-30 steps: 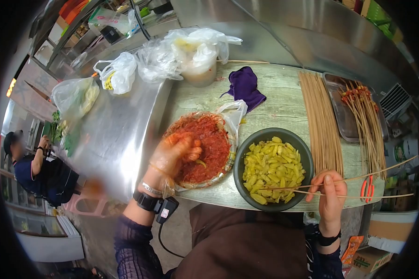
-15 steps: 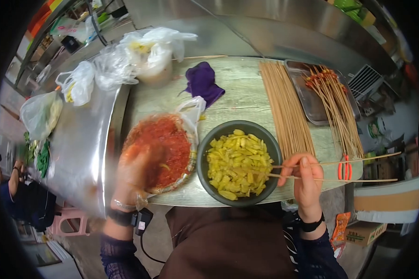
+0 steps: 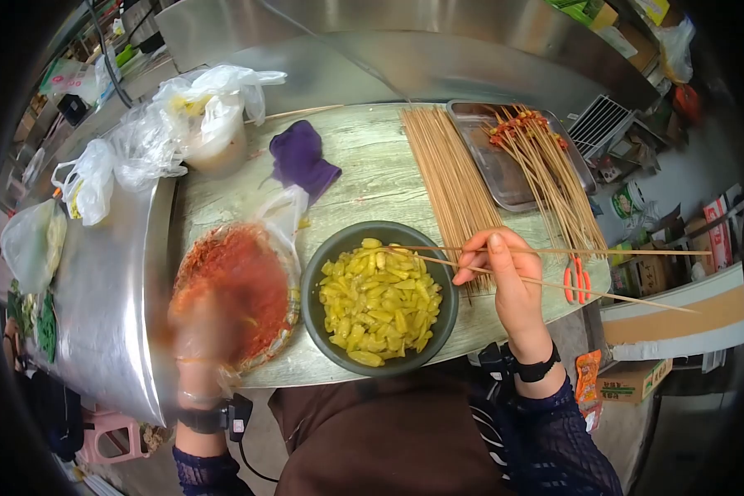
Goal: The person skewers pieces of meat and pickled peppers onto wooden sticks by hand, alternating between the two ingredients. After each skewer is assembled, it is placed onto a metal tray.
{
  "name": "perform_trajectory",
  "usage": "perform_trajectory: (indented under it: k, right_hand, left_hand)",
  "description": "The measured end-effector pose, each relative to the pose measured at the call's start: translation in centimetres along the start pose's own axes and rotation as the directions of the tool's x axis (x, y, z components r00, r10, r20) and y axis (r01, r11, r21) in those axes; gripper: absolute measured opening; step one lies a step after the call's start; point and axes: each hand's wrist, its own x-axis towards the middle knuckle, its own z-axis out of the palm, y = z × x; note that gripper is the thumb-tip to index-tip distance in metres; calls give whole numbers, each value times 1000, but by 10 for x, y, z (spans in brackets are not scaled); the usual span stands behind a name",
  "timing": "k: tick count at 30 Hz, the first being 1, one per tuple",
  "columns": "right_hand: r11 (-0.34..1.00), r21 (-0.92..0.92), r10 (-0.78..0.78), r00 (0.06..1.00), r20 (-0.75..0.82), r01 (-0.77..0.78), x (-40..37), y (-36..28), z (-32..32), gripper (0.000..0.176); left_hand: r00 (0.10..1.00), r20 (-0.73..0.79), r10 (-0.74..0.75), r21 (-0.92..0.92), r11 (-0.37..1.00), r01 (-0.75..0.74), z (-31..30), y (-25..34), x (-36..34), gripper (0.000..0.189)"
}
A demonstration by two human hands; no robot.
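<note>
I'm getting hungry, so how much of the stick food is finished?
The sticks with red bits across the tray look done. The right hand holds two sticks over the bowl; the blurred left hand is at the red mix. Many yellow-green pieces and plain sticks seem left to do.

Could read no word, brand or number with certainty. Noted green print on the cardboard box at lower right — too small to make out. Likewise for dark marks on the brown carton above it and print on the orange packet. Logged pink marks on the plastic bag at upper left — too blurred to read.
</note>
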Motion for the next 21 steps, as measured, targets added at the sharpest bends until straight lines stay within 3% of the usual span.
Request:
perform_trajectory:
  k: [2, 4, 7, 8, 10, 14, 16, 18, 21]
  right_hand:
    - [999, -25, 31, 999, 15, -31, 2, 0, -3, 31]
    - [995, -75, 65, 997, 43, -62, 3, 1, -5, 31]
    - [991, -114, 80, 993, 83, -70, 5, 3, -5, 30]
    - [989, -118, 96, 991, 91, -85, 6, 5, -3, 30]
    - [985, -127, 127, 986, 106, -113, 9, 9, 2, 30]
    - [993, -97, 73, 994, 83, -65, 12, 8, 1, 30]
    - [997, -77, 21, 998, 67, -16, 11, -2, -2, 31]
    - [999, 30, 25, 1000, 19, -25, 10, -7, -3, 34]
    - [976, 212, 44, 999, 5, -44, 10, -3, 16, 37]
  left_hand:
    - [1000, -10, -7, -10, 1000, 7, 2, -4, 0, 22]
    - [985, 36, 167, 319, 933, -169, 2, -22, 1, 22]
    - [969, 78, 235, 264, 932, -248, 5, -32, 0, 24]
    - [954, 119, 276, 340, 891, -300, 5, -36, -1, 25]
    - [994, 84, 76, 178, 980, -90, 22, -19, -14, 25]
    - [998, 47, 36, 85, 996, -40, 26, -30, -20, 25]
    - [983, 37, 181, 137, 973, -185, 21, -48, -19, 28]
    - [982, 56, 178, 68, 981, -181, 17, -53, -19, 31]
    - [993, 115, -22, -176, 983, 42, 31, -37, -30, 35]
